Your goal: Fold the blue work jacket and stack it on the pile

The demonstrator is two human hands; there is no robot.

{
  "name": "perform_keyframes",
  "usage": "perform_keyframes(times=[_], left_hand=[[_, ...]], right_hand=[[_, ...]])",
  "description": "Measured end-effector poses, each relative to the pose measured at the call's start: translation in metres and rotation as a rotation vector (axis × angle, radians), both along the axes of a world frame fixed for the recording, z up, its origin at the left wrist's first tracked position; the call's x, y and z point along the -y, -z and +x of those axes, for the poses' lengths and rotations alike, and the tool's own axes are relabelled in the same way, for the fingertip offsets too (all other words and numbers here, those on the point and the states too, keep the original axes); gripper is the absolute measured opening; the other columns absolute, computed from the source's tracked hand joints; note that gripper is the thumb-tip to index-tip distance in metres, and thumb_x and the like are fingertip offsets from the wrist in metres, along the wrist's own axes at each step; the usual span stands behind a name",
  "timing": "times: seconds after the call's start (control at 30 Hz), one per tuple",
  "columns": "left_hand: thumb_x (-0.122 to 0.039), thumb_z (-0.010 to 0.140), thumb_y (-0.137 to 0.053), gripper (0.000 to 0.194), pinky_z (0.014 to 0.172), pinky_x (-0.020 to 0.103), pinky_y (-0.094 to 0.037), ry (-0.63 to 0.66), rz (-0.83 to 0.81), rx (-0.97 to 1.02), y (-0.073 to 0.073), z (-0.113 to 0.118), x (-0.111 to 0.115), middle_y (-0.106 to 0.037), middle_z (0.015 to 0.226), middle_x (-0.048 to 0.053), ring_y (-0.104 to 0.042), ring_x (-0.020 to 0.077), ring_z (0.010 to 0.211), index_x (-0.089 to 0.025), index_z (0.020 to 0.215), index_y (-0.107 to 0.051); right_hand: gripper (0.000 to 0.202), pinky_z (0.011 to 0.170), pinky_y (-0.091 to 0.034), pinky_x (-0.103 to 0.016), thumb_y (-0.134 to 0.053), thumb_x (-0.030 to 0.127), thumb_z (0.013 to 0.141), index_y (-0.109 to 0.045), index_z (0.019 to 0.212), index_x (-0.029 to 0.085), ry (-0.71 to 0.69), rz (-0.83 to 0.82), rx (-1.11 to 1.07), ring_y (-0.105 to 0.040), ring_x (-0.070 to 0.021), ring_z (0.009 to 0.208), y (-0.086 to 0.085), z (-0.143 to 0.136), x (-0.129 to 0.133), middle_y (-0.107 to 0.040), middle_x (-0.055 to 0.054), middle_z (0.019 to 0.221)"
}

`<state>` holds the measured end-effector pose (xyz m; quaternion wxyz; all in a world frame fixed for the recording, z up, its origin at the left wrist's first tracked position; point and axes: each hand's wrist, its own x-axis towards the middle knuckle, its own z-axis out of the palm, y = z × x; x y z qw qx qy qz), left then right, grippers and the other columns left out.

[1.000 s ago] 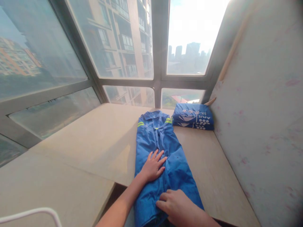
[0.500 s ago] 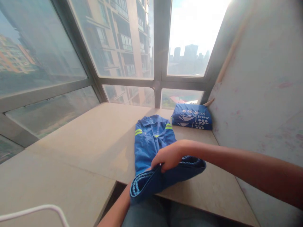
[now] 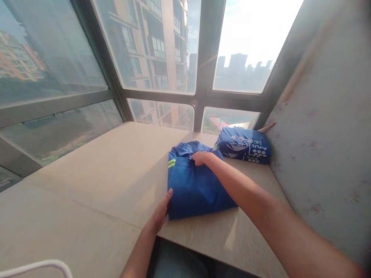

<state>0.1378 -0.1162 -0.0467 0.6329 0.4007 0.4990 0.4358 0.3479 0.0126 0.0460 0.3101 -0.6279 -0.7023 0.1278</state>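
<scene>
A blue garment (image 3: pixel 199 189) with yellow-green stripes lies folded on the pale wooden surface (image 3: pixel 116 166), its lower part turned up over the front and its collar at the far end. My right hand (image 3: pixel 199 157) reaches across it, fingers closed on the edge of the folded-over cloth just below the collar. At the near left side, my left hand (image 3: pixel 163 210) rests against the garment's edge, thumb up along the side; its other fingers are mostly hidden beside or under the cloth.
Another folded blue bundle (image 3: pixel 243 144) with white printing sits at the back right, by the floral wall (image 3: pixel 315 154). Windows border the back and left. A white curved tube (image 3: pixel 43 263) shows at the lower left.
The garment's lower part, held up near the front edge before, is now folded over the top. My right hand moved forward with it; my left came out from beneath to the left side.
</scene>
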Motion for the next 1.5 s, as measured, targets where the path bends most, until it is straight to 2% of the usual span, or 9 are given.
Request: perform_keyframes(times=[0.13, 0.23, 0.37, 0.47, 0.57, 0.8, 1.1, 1.33, 1.5], left_hand=[[-0.055, 0.066, -0.076, 0.066, 0.109, 0.049, -0.042, -0.146, 0.062, -0.288, 0.019, 0.008, 0.003, -0.072, 0.117, 0.016, -0.063, 0.0362, 0.116, -0.01, 0.114, -0.07], [-0.054, 0.068, -0.072, 0.061, 0.104, 0.046, -0.047, -0.14, 0.041, -0.268, 0.022, 0.009, 0.003, -0.074, 0.113, 0.015, -0.066, 0.0352, 0.111, -0.01, 0.112, -0.071], [-0.061, 0.073, -0.067, 0.059, 0.104, 0.043, -0.047, -0.201, 0.023, -0.25, 0.016, 0.011, 0.004, -0.074, 0.111, 0.014, -0.065, 0.0327, 0.112, -0.012, 0.105, -0.072], [-0.07, 0.074, -0.062, 0.061, 0.1, 0.041, -0.049, -0.297, -0.005, -0.257, 0.013, 0.017, 0.002, -0.076, 0.094, 0.013, -0.067, 0.0313, 0.105, -0.012, 0.092, -0.073], [-0.076, 0.071, -0.06, 0.063, 0.085, 0.04, -0.054, -0.381, 0.003, -0.298, 0.014, 0.025, 0.001, -0.07, 0.069, 0.007, -0.067, 0.0293, 0.086, -0.014, 0.077, -0.07], [-0.068, 0.082, -0.047, 0.052, 0.064, 0.03, -0.045, -0.518, 0.217, -0.605, 0.017, 0.026, 0.031, -0.052, 0.057, 0.0, -0.053, 0.0189, 0.065, -0.021, 0.058, -0.05], [-0.078, 0.078, -0.047, 0.06, 0.063, 0.031, -0.044, -0.292, 0.182, -0.767, 0.013, 0.007, 0.058, -0.052, 0.057, 0.0, -0.051, 0.0197, 0.062, -0.021, 0.06, -0.055], [-0.082, 0.075, -0.048, 0.069, 0.084, 0.039, -0.051, -0.237, 0.132, -0.697, 0.013, 0.007, 0.048, -0.072, 0.079, 0.008, -0.066, 0.0305, 0.086, -0.017, 0.078, -0.069], [-0.088, 0.071, -0.045, 0.075, 0.083, 0.04, -0.051, -0.23, 0.098, -0.778, 0.01, 0.007, 0.043, -0.073, 0.078, 0.01, -0.067, 0.0333, 0.085, -0.017, 0.075, -0.07]], right_hand=[[0.038, 0.089, -0.055, -0.044, -0.061, 0.037, 0.095, -0.057, 0.126, 0.016, -0.102, -0.007, 0.049, -0.062, -0.0235, 0.107, 0.026, 0.002, -0.004, -0.059, -0.009, 0.126], [0.036, 0.097, -0.05, -0.047, -0.06, 0.038, 0.095, -0.059, 0.126, 0.018, -0.142, 0.011, 0.072, -0.06, -0.0247, 0.113, 0.042, 0.023, 0.0, -0.059, -0.01, 0.128], [0.04, 0.109, -0.039, -0.049, -0.048, 0.036, 0.095, -0.06, 0.128, 0.018, 0.057, 0.14, -0.002, -0.052, -0.0298, 0.125, 0.075, 0.086, 0.033, -0.06, -0.015, 0.132], [0.054, 0.092, -0.05, -0.042, -0.043, 0.049, 0.092, -0.057, 0.131, 0.015, 0.291, -0.053, -0.261, -0.065, -0.0281, 0.104, 0.104, 0.129, 0.072, -0.069, -0.015, 0.114], [0.058, 0.089, -0.05, -0.037, -0.048, 0.06, 0.086, -0.062, 0.123, 0.018, 0.239, -0.245, -0.414, -0.067, -0.0276, 0.102, 0.121, 0.143, 0.102, -0.072, -0.012, 0.109], [0.054, 0.076, -0.046, -0.033, -0.039, 0.061, 0.089, -0.068, 0.091, 0.016, 0.29, -0.194, -0.277, -0.066, -0.0268, 0.084, 0.118, 0.126, 0.134, -0.072, -0.013, 0.087], [0.052, 0.075, -0.046, -0.034, -0.031, 0.055, 0.095, -0.066, 0.104, 0.016, 0.35, -0.284, -0.047, -0.067, -0.0293, 0.088, 0.126, 0.127, 0.182, -0.071, -0.016, 0.095], [0.043, 0.085, -0.05, -0.037, -0.059, 0.046, 0.078, -0.068, 0.109, 0.018, 0.25, -0.369, -0.295, -0.067, -0.0301, 0.1, 0.122, 0.149, 0.199, -0.073, -0.012, 0.104], [0.042, 0.053, -0.052, -0.032, -0.057, 0.04, 0.077, -0.06, 0.113, 0.02, 0.247, -0.506, -0.739, -0.068, -0.0199, 0.059, 0.12, 0.144, 0.205, -0.071, -0.01, 0.105]])
